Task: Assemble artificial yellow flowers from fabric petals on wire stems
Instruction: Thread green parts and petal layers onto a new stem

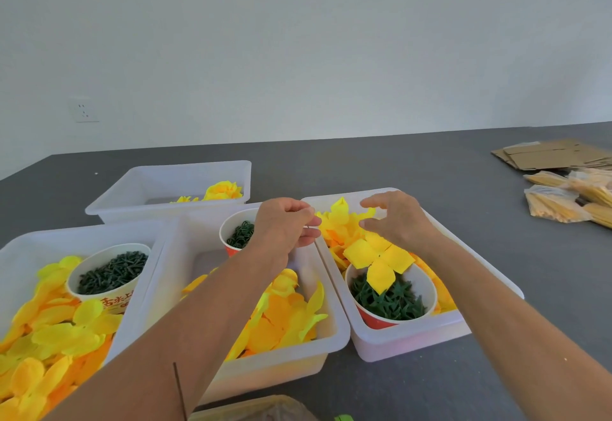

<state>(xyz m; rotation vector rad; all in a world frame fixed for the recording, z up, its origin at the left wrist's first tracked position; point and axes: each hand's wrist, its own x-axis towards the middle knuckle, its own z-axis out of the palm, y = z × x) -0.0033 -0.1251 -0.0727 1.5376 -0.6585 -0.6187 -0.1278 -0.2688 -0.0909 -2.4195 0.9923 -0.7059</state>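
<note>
Nearest, low under the left forearm, a thin wire stem (179, 391) running up toward the left hand (285, 225), long axis roughly along that forearm; upper end only just visible as a fine tip between the pinching fingers, so the exact grip hard to judge. Left fingers curled together, thumb against forefinger, apparently clamped on that stem tip. Just to the right of these fingertips, the right hand (397, 222), fingers spread apart and relaxed, holding nothing, hovering above loose yellow petals (341, 218) in the right tub (414, 341). Slightly nearer than the right fingers, a 4-lobed fabric petal (379, 261), lying flat over the rim of a cup of green star-shaped calyx pieces (385, 301). Right hand clearly nearer to this petal than the left; probably the next piece to pick and thread. Behind the left fingers, a cup of green rings (241, 234); further left, a cup of dark pegs (112, 271) among more petals. Far beyond, a rear tub (172, 185) with finished yellow blooms, then flat cardboard (549, 155).
</note>
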